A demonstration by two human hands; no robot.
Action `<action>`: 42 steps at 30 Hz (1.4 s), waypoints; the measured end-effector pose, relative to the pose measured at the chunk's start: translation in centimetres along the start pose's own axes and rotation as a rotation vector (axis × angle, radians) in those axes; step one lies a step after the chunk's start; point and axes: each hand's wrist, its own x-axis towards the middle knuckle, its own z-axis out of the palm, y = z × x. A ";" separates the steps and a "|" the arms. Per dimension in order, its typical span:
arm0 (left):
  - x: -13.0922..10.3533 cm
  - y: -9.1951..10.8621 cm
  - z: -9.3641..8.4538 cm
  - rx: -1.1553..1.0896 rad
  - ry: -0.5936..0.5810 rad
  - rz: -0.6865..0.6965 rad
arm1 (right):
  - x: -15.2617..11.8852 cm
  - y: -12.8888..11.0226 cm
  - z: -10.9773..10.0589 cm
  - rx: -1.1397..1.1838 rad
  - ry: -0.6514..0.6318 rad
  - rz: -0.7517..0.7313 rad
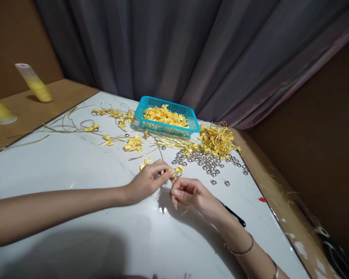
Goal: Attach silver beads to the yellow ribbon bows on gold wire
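Observation:
My left hand (151, 179) pinches a yellow ribbon bow (178, 169) between thumb and fingertips near the middle of the white table (84, 166). A thin gold cord loop hangs by the bow. Just to the right and nearer me, my right hand (189, 194) has its fingers curled together by the cord; what they hold is too small to make out. Another bow (145, 163) lies just beyond my left hand. Silver beads (209, 161) are scattered beyond my right hand, and gold cords (171, 142) lie behind them.
A blue basket (168, 127) of yellow bows stands at the back. To its right is a pile of corded bows (218, 139). More bows (133, 143) lie left. A black pen-like tool (234, 215) rests beside my right forearm. Two yellow-wound tubes (37, 87) stand far left.

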 end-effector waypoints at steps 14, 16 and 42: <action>-0.1 0.1 -0.1 -0.015 -0.036 -0.024 | -1.4 -1.7 -1.5 -0.444 0.266 -0.076; 0.0 0.1 -0.1 -0.012 -0.041 -0.036 | -1.4 -1.6 -1.5 -0.443 0.268 -0.083; 0.0 0.2 -0.1 -0.011 -0.080 0.046 | -0.8 -1.3 -2.1 0.050 0.160 -0.005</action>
